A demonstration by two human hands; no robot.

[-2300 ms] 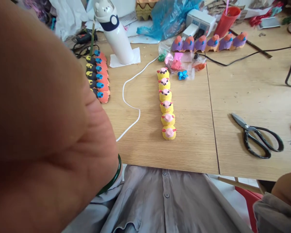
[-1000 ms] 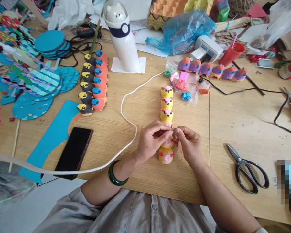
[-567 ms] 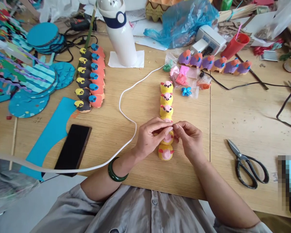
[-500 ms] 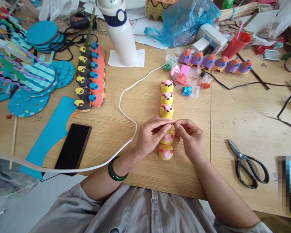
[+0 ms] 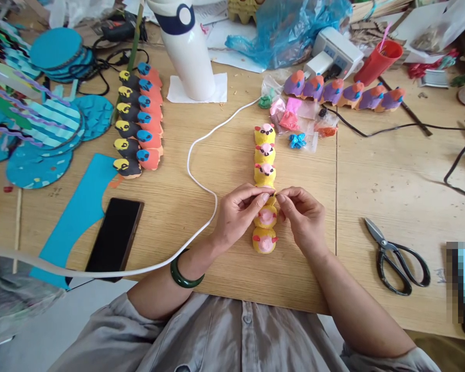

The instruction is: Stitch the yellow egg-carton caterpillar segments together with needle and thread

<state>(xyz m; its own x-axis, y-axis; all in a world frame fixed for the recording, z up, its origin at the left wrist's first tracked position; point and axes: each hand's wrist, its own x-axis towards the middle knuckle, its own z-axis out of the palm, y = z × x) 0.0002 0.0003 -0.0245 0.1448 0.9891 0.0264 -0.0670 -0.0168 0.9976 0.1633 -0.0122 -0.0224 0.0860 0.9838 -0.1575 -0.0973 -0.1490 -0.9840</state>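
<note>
A row of yellow egg-carton figures point(image 5: 264, 242) with pink snouts and red ears runs away from me along the table. The three farthest have dark eyes and mouth marks, while the two nearest show plain pink snouts. Over the middle of the row, my left hand point(image 5: 238, 212) and my right hand point(image 5: 304, 214) meet with thumbs and forefingers pinched. Between the fingertips is a tiny dark bit point(image 5: 273, 194) that looks like modelling clay. My fingers partly hide the figure beneath them. Packets of coloured clay point(image 5: 291, 113) lie beyond the row.
Scissors point(image 5: 385, 243) lie at right, a phone point(image 5: 116, 235) at left beside blue card point(image 5: 75, 206). A white cable point(image 5: 189, 160) curves past my left hand. Black-and-orange figure rows point(image 5: 151, 129), a white bottle point(image 5: 189, 57), purple figures point(image 5: 333, 92) and a red cup point(image 5: 380, 62) stand farther back.
The fingertips have parted slightly, and the dark bit shows between them. The whole view has shifted a little; the figures stay in place on the table.
</note>
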